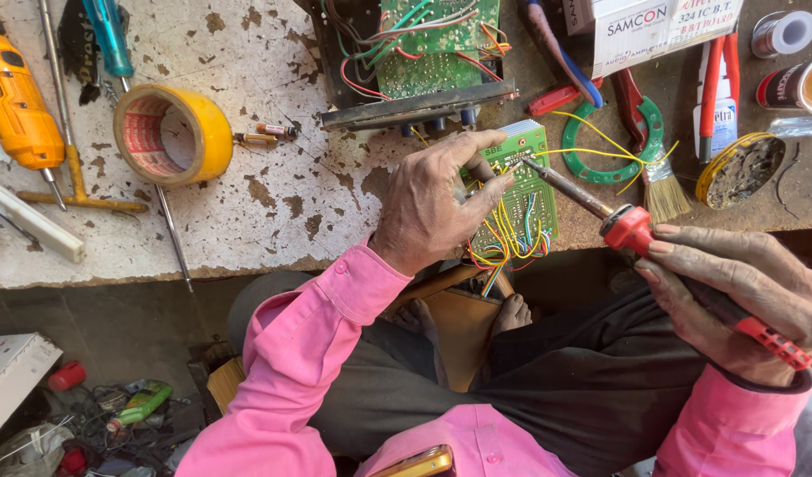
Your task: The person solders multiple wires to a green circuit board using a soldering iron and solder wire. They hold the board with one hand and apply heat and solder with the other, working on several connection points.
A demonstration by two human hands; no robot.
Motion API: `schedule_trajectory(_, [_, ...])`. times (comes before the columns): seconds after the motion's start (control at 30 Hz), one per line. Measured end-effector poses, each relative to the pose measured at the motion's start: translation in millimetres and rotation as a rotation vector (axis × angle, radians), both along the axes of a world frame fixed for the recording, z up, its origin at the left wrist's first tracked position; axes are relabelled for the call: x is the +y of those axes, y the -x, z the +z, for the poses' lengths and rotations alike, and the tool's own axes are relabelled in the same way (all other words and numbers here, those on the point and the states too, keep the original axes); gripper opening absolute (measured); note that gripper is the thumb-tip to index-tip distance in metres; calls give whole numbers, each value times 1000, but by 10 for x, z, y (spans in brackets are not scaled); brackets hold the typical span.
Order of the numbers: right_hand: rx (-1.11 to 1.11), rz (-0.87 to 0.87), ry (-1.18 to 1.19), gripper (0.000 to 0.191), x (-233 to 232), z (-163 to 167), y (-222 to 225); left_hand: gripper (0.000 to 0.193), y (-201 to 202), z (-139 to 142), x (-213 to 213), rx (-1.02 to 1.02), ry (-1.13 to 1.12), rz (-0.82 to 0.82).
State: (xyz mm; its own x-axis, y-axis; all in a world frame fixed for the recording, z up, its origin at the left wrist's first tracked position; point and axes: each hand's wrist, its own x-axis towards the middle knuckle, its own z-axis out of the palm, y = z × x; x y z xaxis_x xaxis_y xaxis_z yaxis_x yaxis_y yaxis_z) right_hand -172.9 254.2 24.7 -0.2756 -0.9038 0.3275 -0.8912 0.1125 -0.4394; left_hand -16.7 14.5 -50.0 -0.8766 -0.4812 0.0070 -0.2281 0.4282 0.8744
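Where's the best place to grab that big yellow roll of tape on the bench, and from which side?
Probably grip the yellow tape roll across its outer band from above. It lies tilted on the bench with its open core facing up, and a screwdriver shaft passes beside it.

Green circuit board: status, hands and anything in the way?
Left hand grips green circuit board at bench edge. Right hand holds soldering iron, tip on board. Yellow wire crosses nearby.

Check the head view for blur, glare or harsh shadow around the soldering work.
Head view: even daylight, sharp focus on the left hand, small board and iron; no motion blur. Soft shadow under the tape roll; the floor below the bench is dimmer. Slight wide-angle stretch at the right hand near the frame edge. No glare.
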Motion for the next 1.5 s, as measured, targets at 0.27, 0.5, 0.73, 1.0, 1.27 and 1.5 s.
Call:
schedule_trajectory(0.27, [-613,-375,95,16,363,-330,33,36,-15,93,-79,23,-118,-42])
schedule_trajectory(0.5, [-316,-326,4,18,545,-415,19,15,16,61,-116,129,133,-56])
schedule_trajectory(0.73, [-232,-271,-46,20,432,-318,7,14,18,-10,-68,90,297,-66])
schedule_trajectory(1.0, [-108,-175,-54,17,421,-324,40,16,6,1,-50,65,336,-69])
schedule_trajectory(1.27, [-83,-149,-52,16,419,-379,92,14,11,7,-35,70,334,-56])
schedule_trajectory(1.5, [-67,-151,-69,15,389,-320,67,14,14,2,-41,71,322,-63])
